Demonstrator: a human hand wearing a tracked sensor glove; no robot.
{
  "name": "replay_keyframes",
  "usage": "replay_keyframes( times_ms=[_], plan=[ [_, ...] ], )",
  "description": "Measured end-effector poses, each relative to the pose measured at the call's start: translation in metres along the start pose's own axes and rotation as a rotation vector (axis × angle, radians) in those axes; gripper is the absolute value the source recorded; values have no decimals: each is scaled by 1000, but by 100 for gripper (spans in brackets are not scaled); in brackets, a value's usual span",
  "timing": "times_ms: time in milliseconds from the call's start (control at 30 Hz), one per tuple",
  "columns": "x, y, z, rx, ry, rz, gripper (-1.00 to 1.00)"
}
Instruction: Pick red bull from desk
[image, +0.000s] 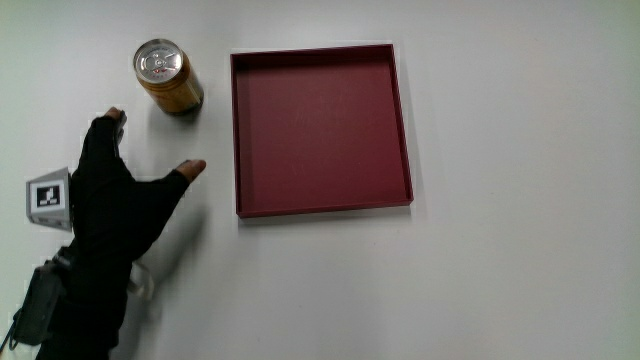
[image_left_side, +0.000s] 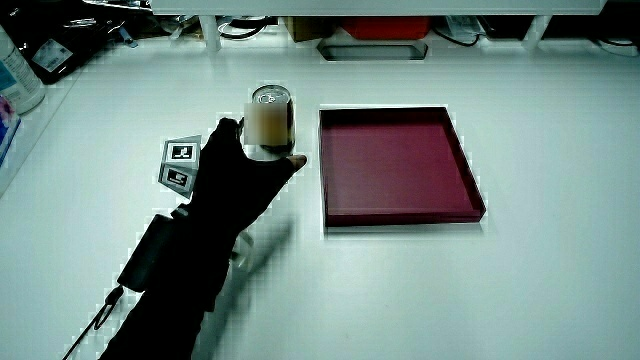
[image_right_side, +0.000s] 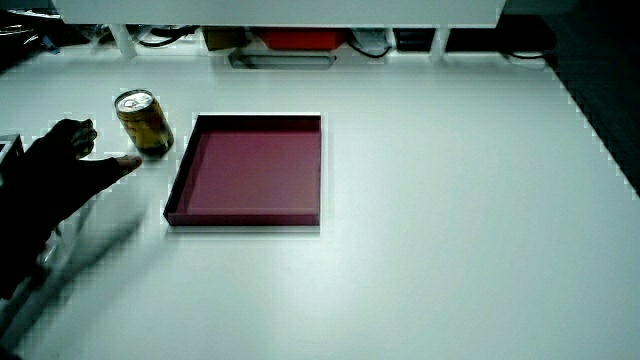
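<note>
While spread wide over the table: hand (image: 118, 195), black glove, thumb and fingers apart like a big V, holding nothing.

Hand place: over the white table (image: 520, 180), beside the can, a bit nearer to the person than the can, not touching it from above.

Hand in a side view: (image_left_side: 240, 175) reaching up to the can, fingertips on both sides of its foot; too close to tell if touching.

Hand in a side view: (image_right_side: 60, 160) open, one finger pointing at the can's foot.

Cube: small white cube with black marks (image: 50, 197) on the back of the hand; also seen in a side view (image_left_side: 180, 165).

Can: gold can (image: 167, 77) with a silver top, standing up on the table, just beside the tray's corner, farther from the person than the hand.

Can in both side views: (image_left_side: 270, 122) and (image_right_side: 143, 122), upright, near the tray, apart from it.

Tray: dark red square tray (image: 239, 130) with low walls, flat on the table, nothing inside.

Tray in both side views: (image_left_side: 400, 215) and (image_right_side: 240, 218), next to the can and the hand.
</note>
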Motion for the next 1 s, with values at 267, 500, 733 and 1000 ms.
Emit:
replay_keyframes(
  times_ms=[267, 500, 733, 1000],
  plan=[
    [2, 29, -7, 12, -55, 12, 0],
    [9, 49, -15, 19, -61, -42, 0],
    [13, 66, -17, 12, -51, -71, 0],
    [14, 72, -20, -3, -56, -50, 0]
  ],
)
